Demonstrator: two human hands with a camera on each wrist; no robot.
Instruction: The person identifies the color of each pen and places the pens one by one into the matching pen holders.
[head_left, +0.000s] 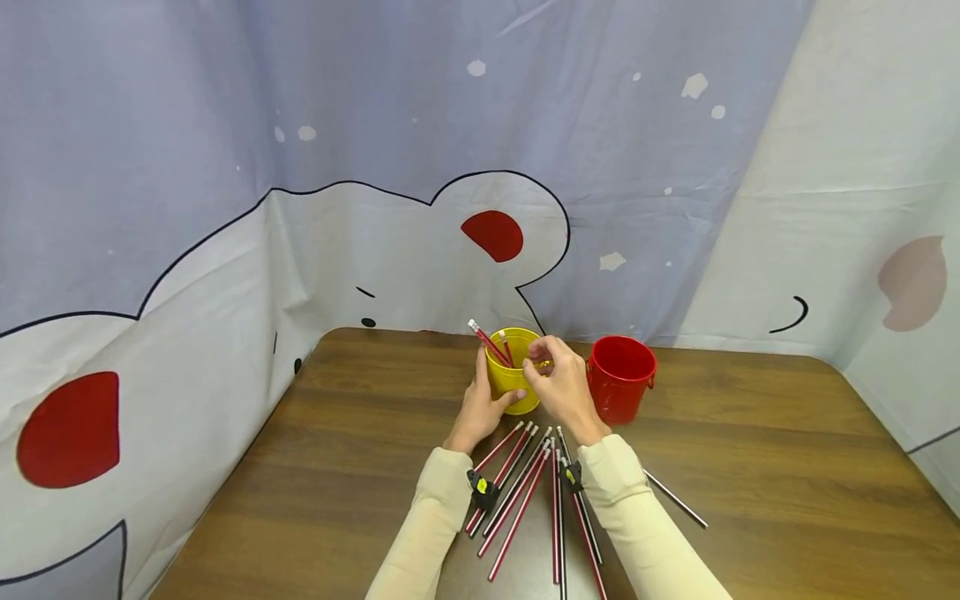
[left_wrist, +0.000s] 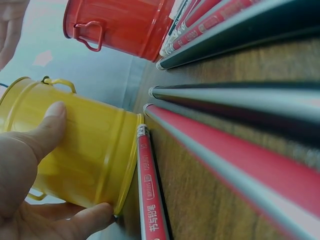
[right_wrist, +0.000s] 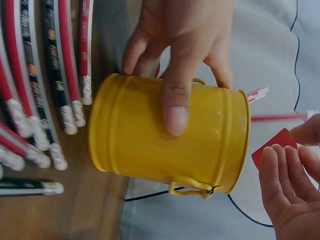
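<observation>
My left hand [head_left: 482,410] grips a small yellow bucket [left_wrist: 95,145] by its side, thumb on one side of the wall and fingers round the other. Two red pencils [head_left: 491,342] lean inside it, white eraser ends sticking out over the rim; one of them is blurred in the right wrist view. My right hand [head_left: 561,385] hovers at the bucket's right rim with fingers loosely bent and a gap between thumb and fingertips, nothing held there. In front of the bucket, several red and black striped pencils [head_left: 517,492] lie fanned out on the table, eraser ends toward it.
A red bucket [head_left: 621,387] with side handles stands just right of the yellow one. One dark pencil [head_left: 677,498] lies apart on the right of the wooden table [head_left: 787,450]. Behind the table's far edge hangs a printed cloth [head_left: 637,167].
</observation>
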